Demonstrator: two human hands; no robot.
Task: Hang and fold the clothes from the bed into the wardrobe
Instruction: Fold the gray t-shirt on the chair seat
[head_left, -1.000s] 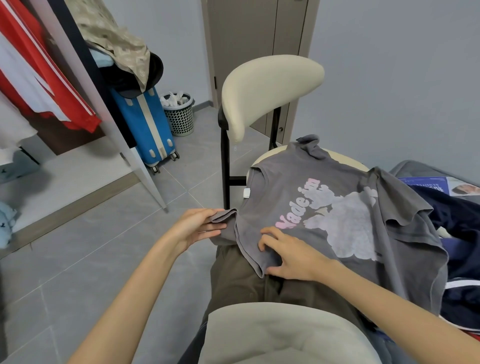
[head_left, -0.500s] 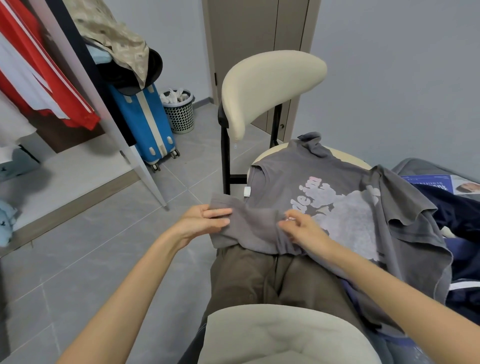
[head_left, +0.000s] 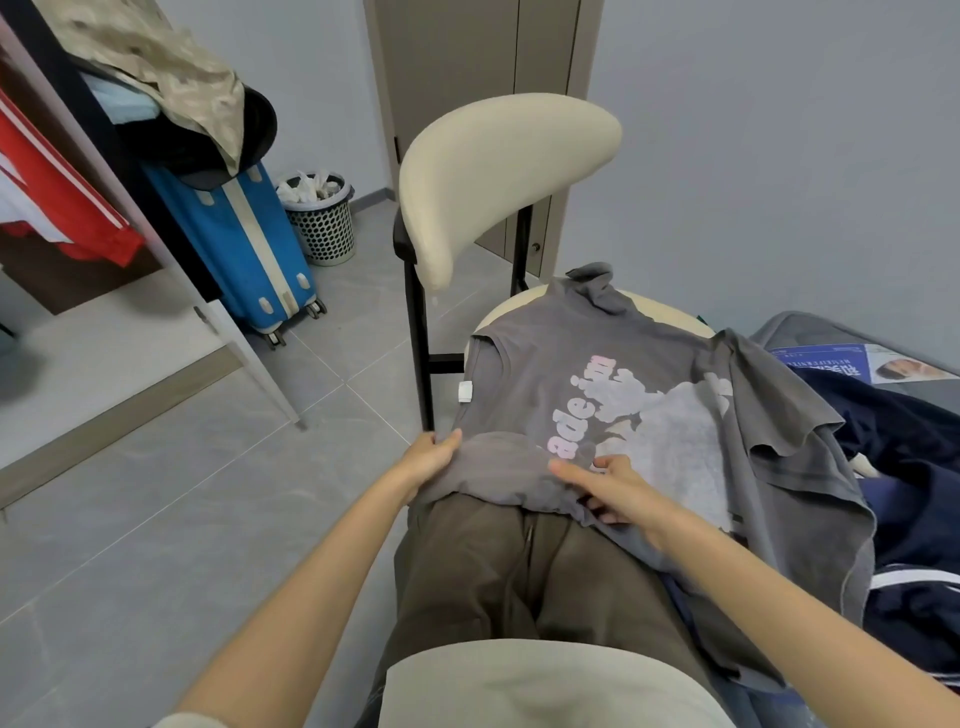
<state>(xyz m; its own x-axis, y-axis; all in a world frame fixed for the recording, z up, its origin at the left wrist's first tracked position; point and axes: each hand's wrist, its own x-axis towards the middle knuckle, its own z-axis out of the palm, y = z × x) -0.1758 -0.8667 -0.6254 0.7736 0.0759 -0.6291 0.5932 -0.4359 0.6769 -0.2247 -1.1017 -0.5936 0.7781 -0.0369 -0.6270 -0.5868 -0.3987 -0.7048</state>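
Grey T-shirt (head_left: 649, 374) lies across one chair (head_left: 493, 171) and the person's lap; left hand (head_left: 428, 460) pinches its folded edge; right hand (head_left: 610, 486) grips the hem; bare floor (head_left: 156, 519) lies leftward.

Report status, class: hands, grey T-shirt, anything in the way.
Left hand grips grey T-shirt; right hand on it, grip unclear. Shirt spread across chair. Nothing blocking.

**What there is, by number**

One grey T-shirt (head_left: 597, 374), one chair (head_left: 498, 171), one blue suitcase (head_left: 244, 244), one waste basket (head_left: 324, 228), one booklet (head_left: 831, 361), one door (head_left: 467, 62). Two hands: left hand (head_left: 431, 460), right hand (head_left: 613, 488).
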